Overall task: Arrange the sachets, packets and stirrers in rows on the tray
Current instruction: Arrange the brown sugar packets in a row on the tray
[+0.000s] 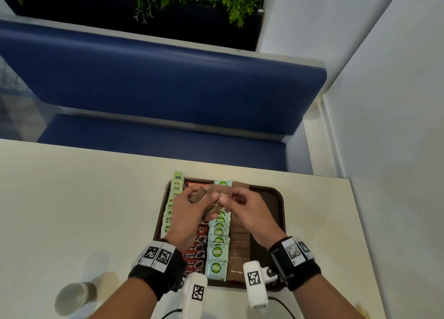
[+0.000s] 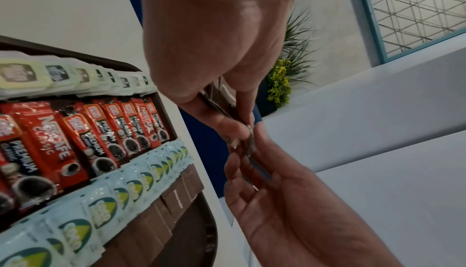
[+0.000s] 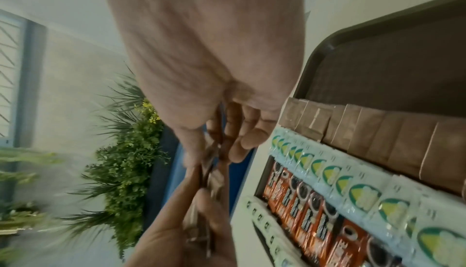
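A brown tray [image 1: 280,205] holds four rows: pale green tea sachets [image 1: 171,205], red coffee packets [image 1: 195,253], white-and-green Coco sachets [image 1: 217,249] and brown sugar sachets [image 1: 239,246]. Above the tray's far half my left hand [image 1: 204,205] grips a small stack of brown sugar sachets [image 1: 198,196]. My right hand [image 1: 230,198] pinches one sachet of that stack between thumb and fingers. In the left wrist view the left hand [image 2: 227,127] clamps the stack [image 2: 221,94], the right hand [image 2: 277,201] below it. The right wrist view shows the right hand [image 3: 221,151] on the blurred sachets [image 3: 214,179].
The tray's right strip [image 1: 264,210] is bare brown. A paper cup [image 1: 74,297] lies on its side on the cream table [image 1: 72,198] at the near left. A blue bench [image 1: 168,83] stands beyond the table, and a white wall [image 1: 384,126] runs along the right.
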`<state>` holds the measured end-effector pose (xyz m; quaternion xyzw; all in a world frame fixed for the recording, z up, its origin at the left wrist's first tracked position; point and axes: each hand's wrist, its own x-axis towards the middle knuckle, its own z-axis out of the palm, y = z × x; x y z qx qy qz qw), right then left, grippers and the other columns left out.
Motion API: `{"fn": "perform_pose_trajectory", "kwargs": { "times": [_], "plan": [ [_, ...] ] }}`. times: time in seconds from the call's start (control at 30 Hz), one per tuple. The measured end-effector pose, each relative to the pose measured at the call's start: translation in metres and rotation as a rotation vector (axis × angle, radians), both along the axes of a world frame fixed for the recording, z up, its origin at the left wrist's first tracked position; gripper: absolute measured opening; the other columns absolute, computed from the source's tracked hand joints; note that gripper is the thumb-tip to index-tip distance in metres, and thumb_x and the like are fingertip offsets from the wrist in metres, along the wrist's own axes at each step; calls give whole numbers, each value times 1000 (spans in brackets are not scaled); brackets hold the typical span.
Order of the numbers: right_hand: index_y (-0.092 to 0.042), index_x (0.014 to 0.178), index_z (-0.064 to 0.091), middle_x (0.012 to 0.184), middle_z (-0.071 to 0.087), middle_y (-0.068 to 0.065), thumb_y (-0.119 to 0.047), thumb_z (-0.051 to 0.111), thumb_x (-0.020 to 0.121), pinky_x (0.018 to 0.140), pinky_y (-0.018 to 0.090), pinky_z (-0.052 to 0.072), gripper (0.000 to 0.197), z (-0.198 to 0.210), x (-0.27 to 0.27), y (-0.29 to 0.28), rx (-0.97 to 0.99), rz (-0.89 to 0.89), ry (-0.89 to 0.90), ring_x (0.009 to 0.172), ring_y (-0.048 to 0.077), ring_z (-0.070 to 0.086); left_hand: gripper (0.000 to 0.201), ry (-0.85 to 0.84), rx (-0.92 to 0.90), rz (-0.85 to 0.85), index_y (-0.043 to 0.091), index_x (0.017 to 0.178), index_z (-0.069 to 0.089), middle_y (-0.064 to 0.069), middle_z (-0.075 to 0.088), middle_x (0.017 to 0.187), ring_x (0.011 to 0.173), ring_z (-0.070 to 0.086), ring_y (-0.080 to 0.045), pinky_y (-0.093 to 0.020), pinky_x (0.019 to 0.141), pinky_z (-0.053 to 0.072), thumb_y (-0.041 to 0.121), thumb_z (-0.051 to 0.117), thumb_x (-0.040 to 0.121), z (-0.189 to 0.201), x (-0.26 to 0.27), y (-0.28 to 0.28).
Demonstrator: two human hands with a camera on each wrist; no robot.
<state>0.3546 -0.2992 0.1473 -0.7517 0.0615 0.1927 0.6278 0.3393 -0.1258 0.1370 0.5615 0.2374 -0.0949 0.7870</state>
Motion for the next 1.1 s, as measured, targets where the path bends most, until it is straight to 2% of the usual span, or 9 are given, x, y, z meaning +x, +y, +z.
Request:
{"fn": "perform_pose_trajectory", "kwargs": {
  "times": [0.1, 0.2, 0.33, 0.43, 0.57, 0.63, 0.73, 0.93, 1.1],
  "plan": [
    [-18, 100, 75, 95, 79, 2, -21, 78, 94, 75, 28, 61, 7, 3, -4, -2, 49, -126, 19, 85, 17, 75, 26, -8, -32, -16, 4, 117, 72, -15, 80, 113, 96, 80, -37, -34, 62, 66, 13, 81, 94, 5, 2, -6],
    [-14, 101, 77, 97, 79, 8, -18, 76, 96, 82, 36, 64, 7, 4, -4, -10, 58, -165, 15, 88, 25, 76, 22, -14, -14, -35, 3, 118, 72, -14, 80, 113, 96, 81, -34, -35, 62, 66, 10, 77, 97, 9, 3, -7],
    [-8, 111, 75, 107, 77, 16, -16, 70, 101, 90, 38, 63, 14, 3, -6, -22, 161, -163, 71, 92, 28, 76, 19, -14, 50, -51, 5, 115, 74, -14, 79, 112, 92, 81, -31, -33, 60, 65, 9, 78, 96, 9, 2, -8],
    [-11, 111, 75, 106, 78, 10, -17, 71, 100, 89, 38, 64, 14, -6, -5, -33, 105, -193, 55, 92, 24, 76, 18, -13, 99, -57, 8, 114, 74, -13, 79, 112, 93, 82, -31, -34, 60, 66, 9, 78, 96, 7, 0, -9],
    [-18, 109, 74, 100, 79, -1, -14, 72, 98, 77, 25, 59, 12, -40, 6, -56, -19, -460, 11, 91, 16, 75, 17, 6, 104, -8, 8, 115, 73, -8, 82, 108, 93, 82, -28, -36, 62, 68, 9, 76, 98, 8, -4, -2],
    [-20, 106, 73, 101, 78, -1, -13, 73, 97, 83, 29, 57, 11, -65, 11, -67, -136, -515, 14, 97, 19, 73, 15, 19, 106, 12, 9, 113, 72, -4, 83, 102, 90, 83, -27, -36, 63, 68, 9, 76, 98, 8, -7, 6],
    [-22, 103, 74, 105, 74, -3, -15, 70, 99, 93, 34, 53, 9, -98, 14, -69, -343, -395, 51, 102, 18, 68, 17, 50, 138, 25, 12, 115, 73, -5, 83, 101, 85, 83, -28, -36, 64, 68, 12, 76, 98, 3, -11, 20],
    [-20, 95, 68, 93, 70, 0, -8, 66, 99, 66, 5, 37, 13, -124, 14, -57, -498, -216, 20, 84, 13, 63, 21, 61, 190, 37, 11, 119, 74, -5, 80, 107, 83, 83, -23, -36, 63, 68, 11, 76, 98, -10, -14, 35],
    [-16, 99, 71, 90, 69, -2, -8, 67, 99, 63, 4, 41, 9, -133, 18, -56, -539, -192, 13, 79, 3, 60, 22, 67, 184, 43, 10, 120, 73, -3, 83, 103, 83, 83, -26, -37, 63, 68, 10, 76, 98, -17, -14, 37]
  ]
}}
